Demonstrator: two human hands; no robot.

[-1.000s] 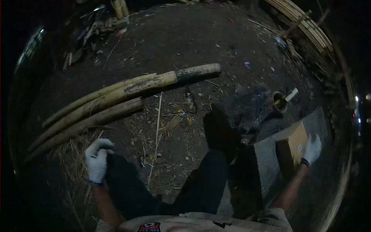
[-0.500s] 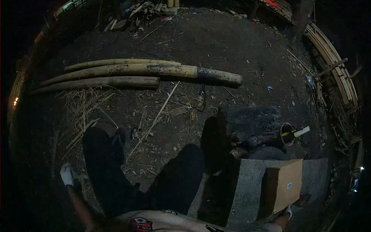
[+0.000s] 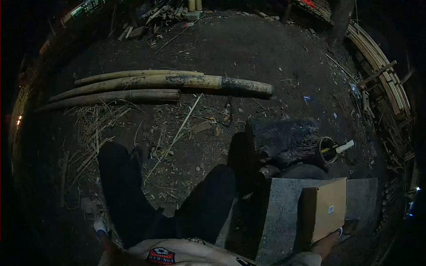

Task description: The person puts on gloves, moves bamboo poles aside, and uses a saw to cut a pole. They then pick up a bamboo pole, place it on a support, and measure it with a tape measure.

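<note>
Three bamboo poles (image 3: 133, 86) lie side by side on the dirt ground (image 3: 248, 48) in the upper left of the frame, the longest reaching toward the centre with a darkened end. Below them is a scatter of dry straw (image 3: 95, 128) and a thin stick (image 3: 175, 137) running diagonally. At the lower left my left hand (image 3: 101, 227), in a white glove, hangs beside my dark trouser leg (image 3: 122, 190); only a small part of it shows, so I cannot tell whether it is spread or curled. My other leg (image 3: 208, 199) fills the lower middle. Right of it stands a grey stone block (image 3: 279, 208), serving as my bench, with a cardboard box (image 3: 326, 208) upright on it near its right side. My right hand (image 3: 338, 231) touches the lower right corner of the box; only a gloved tip shows, so its grip is unclear. Above the block, a dark lump (image 3: 284, 142) sits beside a small can (image 3: 327, 150) holding a pale-handled tool (image 3: 344, 146).
</note>
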